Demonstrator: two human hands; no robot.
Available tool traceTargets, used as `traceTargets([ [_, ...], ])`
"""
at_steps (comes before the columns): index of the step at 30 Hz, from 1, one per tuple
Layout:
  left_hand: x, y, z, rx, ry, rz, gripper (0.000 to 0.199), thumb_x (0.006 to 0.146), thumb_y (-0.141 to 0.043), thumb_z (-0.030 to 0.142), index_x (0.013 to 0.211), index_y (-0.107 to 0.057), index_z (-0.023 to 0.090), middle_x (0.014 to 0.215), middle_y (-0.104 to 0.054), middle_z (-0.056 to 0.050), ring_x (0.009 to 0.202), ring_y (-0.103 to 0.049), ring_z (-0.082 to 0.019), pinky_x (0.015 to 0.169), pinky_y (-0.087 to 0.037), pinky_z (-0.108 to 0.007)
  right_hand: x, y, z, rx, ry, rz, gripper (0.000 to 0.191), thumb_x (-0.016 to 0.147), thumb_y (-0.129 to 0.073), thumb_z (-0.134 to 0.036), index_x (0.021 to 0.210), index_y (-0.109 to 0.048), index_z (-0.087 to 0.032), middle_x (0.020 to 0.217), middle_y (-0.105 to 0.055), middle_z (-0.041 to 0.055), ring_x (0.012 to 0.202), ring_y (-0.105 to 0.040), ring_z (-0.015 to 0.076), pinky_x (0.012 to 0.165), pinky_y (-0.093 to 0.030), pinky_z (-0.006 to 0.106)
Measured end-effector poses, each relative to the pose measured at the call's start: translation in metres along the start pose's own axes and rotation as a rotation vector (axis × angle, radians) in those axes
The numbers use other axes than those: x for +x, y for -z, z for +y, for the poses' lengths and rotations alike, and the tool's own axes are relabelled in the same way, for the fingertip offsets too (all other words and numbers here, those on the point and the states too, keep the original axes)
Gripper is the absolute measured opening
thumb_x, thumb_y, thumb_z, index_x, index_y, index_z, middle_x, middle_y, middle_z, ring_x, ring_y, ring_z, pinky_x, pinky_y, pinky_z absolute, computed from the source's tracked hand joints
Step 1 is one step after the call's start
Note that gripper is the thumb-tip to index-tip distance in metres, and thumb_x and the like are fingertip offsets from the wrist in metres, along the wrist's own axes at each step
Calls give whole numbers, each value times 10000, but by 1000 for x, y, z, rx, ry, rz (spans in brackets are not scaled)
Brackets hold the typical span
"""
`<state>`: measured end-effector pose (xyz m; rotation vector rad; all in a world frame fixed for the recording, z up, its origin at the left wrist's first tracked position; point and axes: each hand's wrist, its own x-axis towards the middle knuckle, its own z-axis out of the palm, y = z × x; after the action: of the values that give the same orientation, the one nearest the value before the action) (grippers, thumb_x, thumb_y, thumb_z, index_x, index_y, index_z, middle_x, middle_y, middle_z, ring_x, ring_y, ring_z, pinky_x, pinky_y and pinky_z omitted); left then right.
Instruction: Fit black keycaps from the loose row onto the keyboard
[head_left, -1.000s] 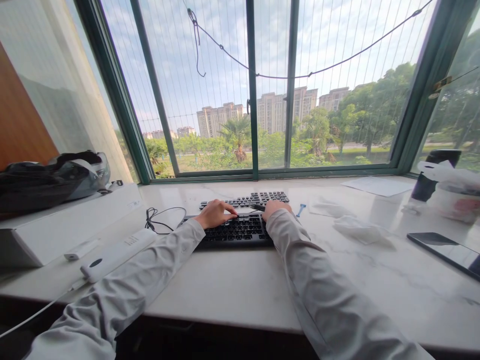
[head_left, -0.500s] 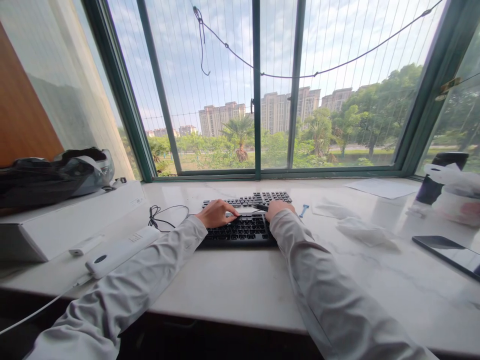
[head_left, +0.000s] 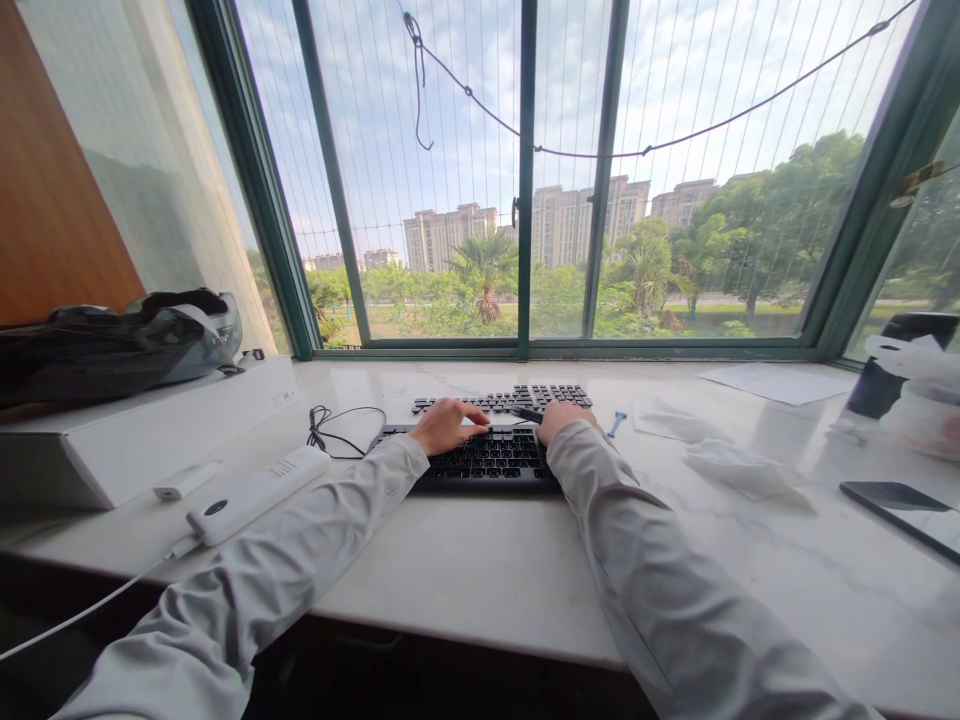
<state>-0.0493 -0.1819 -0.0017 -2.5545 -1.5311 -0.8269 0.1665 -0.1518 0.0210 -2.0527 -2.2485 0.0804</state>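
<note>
A black keyboard (head_left: 491, 462) lies on the marble surface in front of me, its keycaps seemingly off in the main block. Behind it, loose black keycaps (head_left: 499, 402) are laid out in rows like a keyboard. My left hand (head_left: 448, 427) rests over the keyboard's upper left part, thumb and index finger close together at its back edge; anything between them is too small to make out. Over the right part, my right hand (head_left: 562, 418) is closed around a slim black tool (head_left: 527, 413), whose end points left. The hand hides the rest of the tool.
A small blue tool (head_left: 617, 424) and clear plastic bags (head_left: 742, 470) lie to the right, with a phone (head_left: 904, 510) beyond. On the left are a black cable (head_left: 330, 432), a white power bank (head_left: 259, 495) and a white box (head_left: 172, 430). A window stands behind.
The whole view has shifted slightly, so things appear a little farther right. Both hands keep nearly the same place over the keyboard, and the right still holds the black tool.
</note>
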Motion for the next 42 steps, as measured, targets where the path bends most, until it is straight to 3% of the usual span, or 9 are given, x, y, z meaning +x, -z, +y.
traceTargets([
  [7, 1, -4, 1, 19, 9, -14, 299, 816, -595, 314, 1110, -646, 296, 910, -729, 61, 922, -652, -174, 843, -464, -275, 1, 0, -2, -7, -3, -5, 332, 809, -542, -276, 1109, -628, -166, 1171, -592, 151, 1047, -570, 263, 848, -445, 375],
  [15, 2, -6, -5, -12, -5, 10, 175, 798, -615, 338, 914, -736, 286, 949, -724, 29, 927, -645, -172, 834, -463, -260, -2, 0, -3, -11, 7, -1, 327, 814, -520, -266, 1105, -631, -166, 1163, -598, 154, 1045, -573, 265, 847, -445, 379],
  [25, 1, -8, -5, 3, 36, -17, 184, 808, -601, 315, 936, -734, 315, 965, -720, 39, 928, -641, -169, 799, -474, -249, 0, -1, -2, -20, 6, -2, 357, 806, -518, -271, 1126, -620, -151, 1176, -597, 146, 1033, -581, 264, 827, -463, 373],
  [34, 0, -5, -2, 10, 72, 13, 260, 858, -533, 328, 1071, -683, 313, 900, -731, 56, 922, -656, -171, 844, -470, -260, 6, -6, -1, -4, -2, 13, 368, 794, -528, -279, 1129, -625, -159, 1191, -590, 152, 1049, -573, 272, 842, -457, 385],
  [42, -1, -4, -2, 40, 3, 45, 237, 873, -515, 319, 1036, -686, 309, 973, -720, 46, 956, -648, -166, 847, -466, -256, 3, -4, -2, 4, -11, 10, 378, 791, -557, -300, 1138, -621, -164, 1196, -583, 153, 1064, -566, 271, 849, -449, 378],
])
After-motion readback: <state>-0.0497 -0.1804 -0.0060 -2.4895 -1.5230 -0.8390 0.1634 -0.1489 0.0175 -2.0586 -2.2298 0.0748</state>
